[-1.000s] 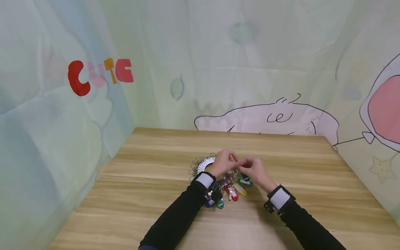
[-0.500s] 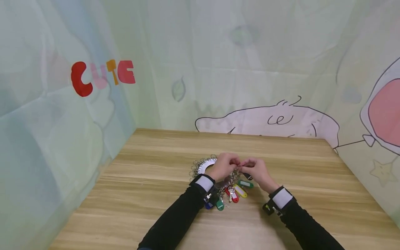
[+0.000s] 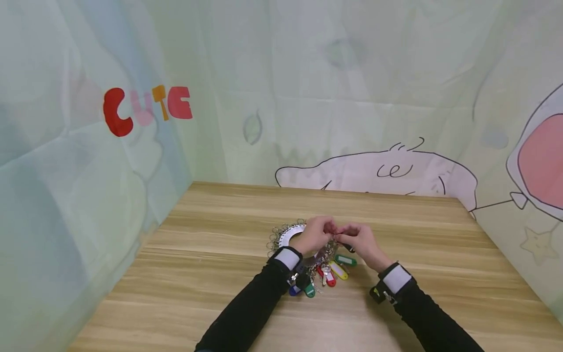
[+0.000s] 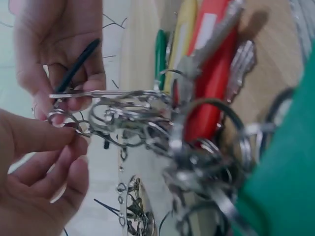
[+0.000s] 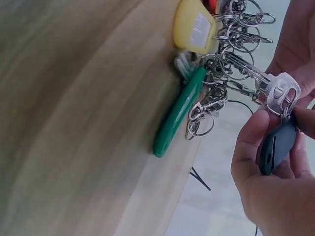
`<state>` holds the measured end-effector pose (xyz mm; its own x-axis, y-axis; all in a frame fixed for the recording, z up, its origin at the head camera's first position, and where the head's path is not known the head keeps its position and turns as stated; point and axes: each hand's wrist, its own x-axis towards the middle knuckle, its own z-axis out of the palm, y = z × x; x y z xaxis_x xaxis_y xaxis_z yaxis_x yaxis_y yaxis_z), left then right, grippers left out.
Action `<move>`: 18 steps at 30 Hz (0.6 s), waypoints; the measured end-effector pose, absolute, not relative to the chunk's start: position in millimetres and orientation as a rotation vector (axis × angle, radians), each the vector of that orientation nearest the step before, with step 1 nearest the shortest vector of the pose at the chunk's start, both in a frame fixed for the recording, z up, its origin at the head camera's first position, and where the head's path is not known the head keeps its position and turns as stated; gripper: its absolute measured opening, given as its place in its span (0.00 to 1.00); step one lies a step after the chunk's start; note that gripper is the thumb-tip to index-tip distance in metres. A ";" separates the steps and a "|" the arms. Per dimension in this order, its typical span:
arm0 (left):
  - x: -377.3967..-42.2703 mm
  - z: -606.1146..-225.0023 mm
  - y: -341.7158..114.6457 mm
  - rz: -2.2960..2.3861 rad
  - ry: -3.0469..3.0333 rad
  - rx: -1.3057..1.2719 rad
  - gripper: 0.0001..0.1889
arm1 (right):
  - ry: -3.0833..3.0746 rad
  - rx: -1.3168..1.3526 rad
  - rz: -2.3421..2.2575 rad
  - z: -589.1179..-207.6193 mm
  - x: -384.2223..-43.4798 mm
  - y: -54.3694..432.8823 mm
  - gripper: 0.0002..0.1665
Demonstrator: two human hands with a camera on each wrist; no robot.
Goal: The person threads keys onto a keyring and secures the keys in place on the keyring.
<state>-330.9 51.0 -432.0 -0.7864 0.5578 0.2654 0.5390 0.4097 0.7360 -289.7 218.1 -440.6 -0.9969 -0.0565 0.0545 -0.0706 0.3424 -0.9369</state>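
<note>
A white ring-shaped holder [image 3: 285, 238] lies on the table, its edge lined with small metal rings. My left hand [image 3: 313, 234] is over its right side, thumb and fingertips pinching a small metal split ring [image 4: 66, 117]. Close against it, my right hand [image 3: 361, 243] holds a black key tag [image 5: 278, 146] in its fingers. A silver key [image 5: 281, 92] hangs on the same ring as that tag, between the two hands. Metal clasps and rings [image 4: 142, 115] run from the fingertips back to the holder.
Other tagged keys lie along the holder's near side: a green tag [image 3: 345, 260], a yellow tag [image 3: 338, 270], a red tag [image 3: 330, 278], another green tag [image 3: 310, 290] and a blue tag [image 3: 294, 290]. Wooden table [image 3: 211, 274] surrounds them, with printed cloth [image 3: 228, 98] behind.
The fingertips of both hands have drawn closer together and lowered slightly in view. The black tag has shifted in under the right hand. The holder stays in place.
</note>
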 end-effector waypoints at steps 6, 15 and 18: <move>-331.0 -433.9 50.6 1.347 2.651 1.072 0.06 | -2.560 0.106 1.835 -440.9 -289.5 221.5 0.15; -332.2 -433.5 52.4 1.385 2.690 0.920 0.04 | -2.572 0.139 1.789 -439.9 -287.8 220.1 0.15; -332.6 -434.2 53.6 1.378 2.663 0.955 0.06 | -2.583 0.120 1.785 -439.3 -288.2 220.4 0.15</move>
